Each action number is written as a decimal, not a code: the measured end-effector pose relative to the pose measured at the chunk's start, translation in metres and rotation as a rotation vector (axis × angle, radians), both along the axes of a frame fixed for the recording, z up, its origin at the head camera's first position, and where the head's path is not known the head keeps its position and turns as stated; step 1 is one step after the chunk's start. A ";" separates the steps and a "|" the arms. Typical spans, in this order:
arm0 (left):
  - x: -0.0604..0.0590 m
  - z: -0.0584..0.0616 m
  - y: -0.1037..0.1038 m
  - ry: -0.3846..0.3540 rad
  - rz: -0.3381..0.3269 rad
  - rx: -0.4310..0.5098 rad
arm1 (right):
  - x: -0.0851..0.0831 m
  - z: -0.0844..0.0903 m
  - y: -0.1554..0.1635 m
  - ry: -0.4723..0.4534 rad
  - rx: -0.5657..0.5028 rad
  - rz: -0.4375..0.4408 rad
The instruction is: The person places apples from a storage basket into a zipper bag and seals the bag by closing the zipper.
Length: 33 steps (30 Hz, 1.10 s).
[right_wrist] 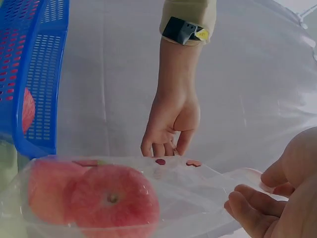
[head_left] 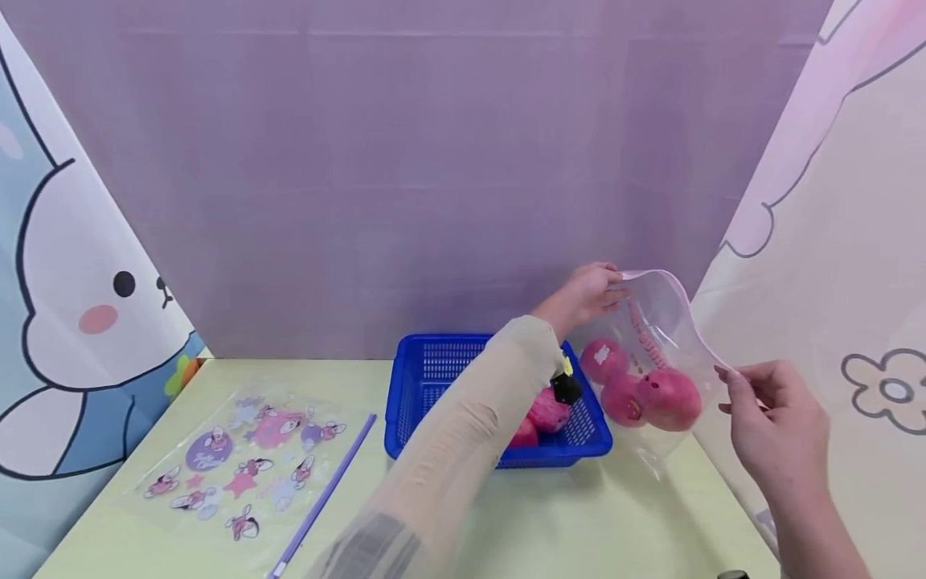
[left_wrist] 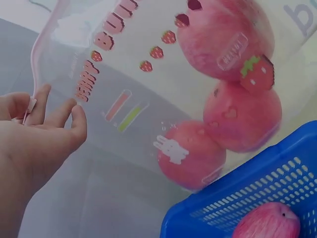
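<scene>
I see left hand [head_left: 589,293] and right hand [head_left: 777,422] each pinching bag [head_left: 661,354] rim | three apples [head_left: 644,390] inside | basket [head_left: 434,374] edge just beside | bench [head_left: 579,523] bare in front

Pink "BERRY BUNNY"-like lettering, only partly legible, on the clear zip bag [left_wrist: 148,89].

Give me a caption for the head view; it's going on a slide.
Both hands, left hand and right hand, hold open a clear bag of three apples beside a blue basket.
</scene>
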<state>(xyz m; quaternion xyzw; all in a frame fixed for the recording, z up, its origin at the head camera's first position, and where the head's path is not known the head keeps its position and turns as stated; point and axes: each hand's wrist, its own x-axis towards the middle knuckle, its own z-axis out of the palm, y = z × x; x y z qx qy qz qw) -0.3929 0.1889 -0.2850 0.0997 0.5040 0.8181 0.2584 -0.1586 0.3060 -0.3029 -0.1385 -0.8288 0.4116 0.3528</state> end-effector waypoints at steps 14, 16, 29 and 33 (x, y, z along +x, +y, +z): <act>-0.012 -0.033 -0.019 -0.147 -0.098 -0.120 | -0.013 -0.037 -0.002 -0.087 0.175 0.059; -0.011 -0.036 -0.021 -0.180 -0.100 -0.111 | -0.015 -0.042 -0.003 -0.112 0.183 0.071; -0.008 -0.029 -0.045 -0.078 -0.096 -0.087 | -0.021 -0.051 -0.009 -0.168 0.227 0.125; -0.001 -0.023 -0.059 -0.032 -0.155 -0.151 | -0.020 -0.051 -0.010 -0.174 0.235 0.126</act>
